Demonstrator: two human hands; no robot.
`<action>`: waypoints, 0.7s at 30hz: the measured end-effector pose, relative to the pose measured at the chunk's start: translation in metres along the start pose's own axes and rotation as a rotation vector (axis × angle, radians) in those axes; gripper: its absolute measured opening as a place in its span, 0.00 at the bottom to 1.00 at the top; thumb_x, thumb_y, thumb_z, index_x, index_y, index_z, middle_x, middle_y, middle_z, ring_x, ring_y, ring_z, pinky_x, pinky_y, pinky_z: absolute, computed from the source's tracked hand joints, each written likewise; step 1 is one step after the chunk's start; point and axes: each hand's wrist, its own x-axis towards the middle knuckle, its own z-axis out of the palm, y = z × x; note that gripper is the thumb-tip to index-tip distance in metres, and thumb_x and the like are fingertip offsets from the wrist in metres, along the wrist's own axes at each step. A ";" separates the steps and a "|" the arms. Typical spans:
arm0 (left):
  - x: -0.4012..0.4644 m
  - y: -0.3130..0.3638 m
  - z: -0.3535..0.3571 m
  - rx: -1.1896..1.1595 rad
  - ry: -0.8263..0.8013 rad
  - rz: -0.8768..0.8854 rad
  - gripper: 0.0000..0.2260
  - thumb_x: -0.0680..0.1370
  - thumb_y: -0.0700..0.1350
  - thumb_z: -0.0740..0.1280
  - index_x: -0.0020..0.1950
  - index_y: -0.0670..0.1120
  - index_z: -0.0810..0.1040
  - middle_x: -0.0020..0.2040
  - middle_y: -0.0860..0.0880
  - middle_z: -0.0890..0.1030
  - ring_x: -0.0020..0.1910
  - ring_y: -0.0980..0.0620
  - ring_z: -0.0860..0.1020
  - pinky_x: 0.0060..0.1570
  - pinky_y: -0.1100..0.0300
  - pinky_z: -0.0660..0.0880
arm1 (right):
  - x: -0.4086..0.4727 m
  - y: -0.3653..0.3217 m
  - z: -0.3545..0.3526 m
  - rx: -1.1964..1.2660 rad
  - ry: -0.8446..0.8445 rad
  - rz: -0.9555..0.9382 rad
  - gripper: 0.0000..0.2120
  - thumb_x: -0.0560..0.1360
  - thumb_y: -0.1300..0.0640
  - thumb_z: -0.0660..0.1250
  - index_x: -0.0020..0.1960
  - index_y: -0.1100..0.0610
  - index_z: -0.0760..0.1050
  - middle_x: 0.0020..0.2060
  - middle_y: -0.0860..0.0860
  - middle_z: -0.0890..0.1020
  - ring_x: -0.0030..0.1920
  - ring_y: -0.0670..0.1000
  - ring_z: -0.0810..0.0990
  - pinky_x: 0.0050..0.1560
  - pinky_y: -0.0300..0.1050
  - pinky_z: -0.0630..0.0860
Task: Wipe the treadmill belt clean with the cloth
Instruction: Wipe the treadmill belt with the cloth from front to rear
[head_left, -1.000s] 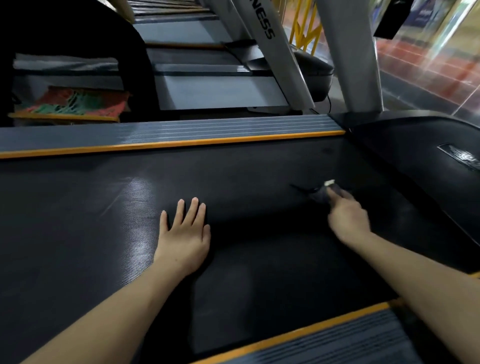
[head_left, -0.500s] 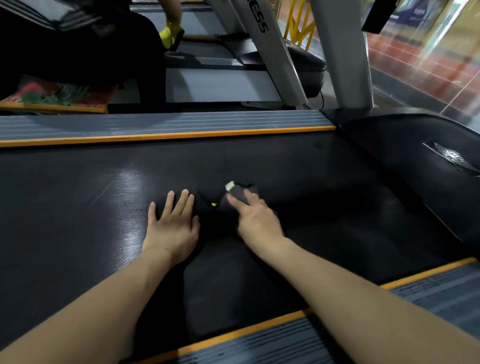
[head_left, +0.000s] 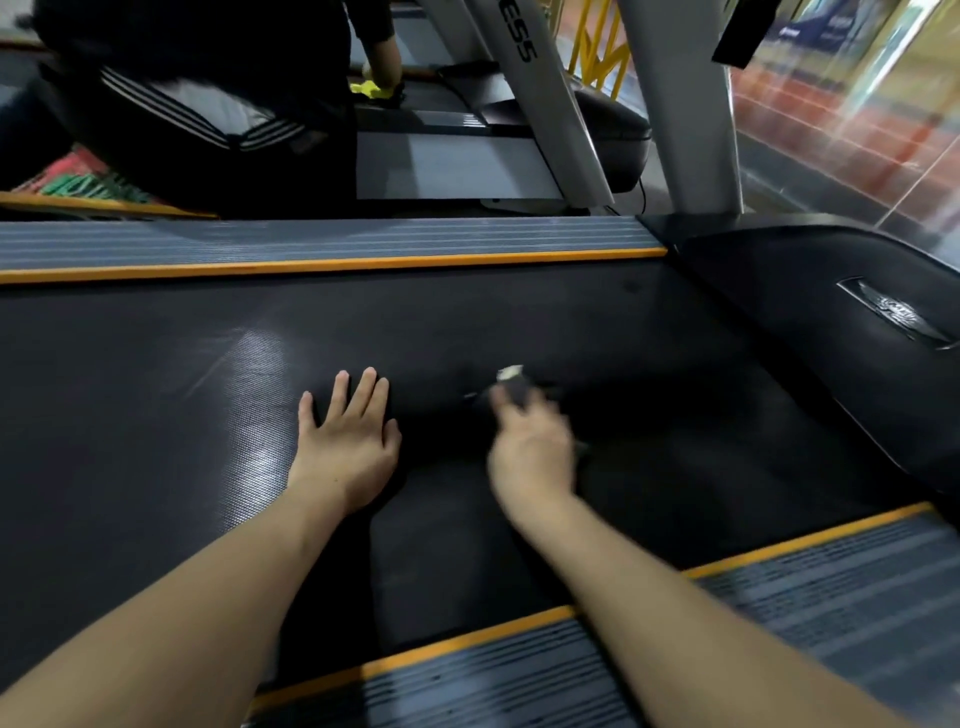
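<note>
The cloth (head_left: 511, 387) is dark and hard to pick out against the belt (head_left: 156, 415); I find it mainly by the pale tag at its far edge, just right of frame centre. It sits under my right hand (head_left: 532, 449), which is blurred with motion. I take it to be gripping the cloth, fingers bent over it, though the blur hides the exact hold.

A second ago this hand and cloth were further right, near the black motor cover (head_left: 831, 291). Half a second ago they had swept in almost against my left hand (head_left: 348, 441). Now they are back out a little to the right, so I read this as the return stroke of a side-to-side wipe.

My left hand has stayed flat on the belt, fingers straight, grasping nothing, bracing me.

The middle strip is getting covered; the belt at frame left, with its sheen, looks unvisited.

In the upper left another person (head_left: 208, 104) crouches at the next machine.
</note>
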 end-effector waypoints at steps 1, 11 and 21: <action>-0.001 0.000 -0.001 0.000 0.009 0.001 0.28 0.83 0.57 0.46 0.83 0.51 0.49 0.83 0.55 0.44 0.82 0.51 0.39 0.78 0.39 0.40 | -0.013 -0.023 0.003 0.037 -0.004 -0.094 0.26 0.73 0.60 0.60 0.69 0.48 0.74 0.63 0.60 0.76 0.57 0.64 0.74 0.61 0.57 0.73; -0.004 -0.002 0.000 -0.022 0.046 0.009 0.27 0.83 0.55 0.49 0.82 0.51 0.53 0.84 0.54 0.48 0.82 0.50 0.42 0.79 0.42 0.41 | 0.016 0.131 -0.048 0.123 -0.055 -0.108 0.25 0.72 0.55 0.69 0.68 0.42 0.74 0.71 0.48 0.72 0.63 0.56 0.77 0.57 0.43 0.75; -0.029 0.000 -0.003 -0.026 0.020 0.072 0.25 0.84 0.52 0.53 0.82 0.51 0.57 0.83 0.51 0.53 0.82 0.47 0.48 0.79 0.46 0.46 | -0.027 0.031 -0.025 0.063 0.018 0.003 0.23 0.72 0.59 0.59 0.64 0.50 0.78 0.52 0.59 0.79 0.50 0.65 0.77 0.51 0.57 0.75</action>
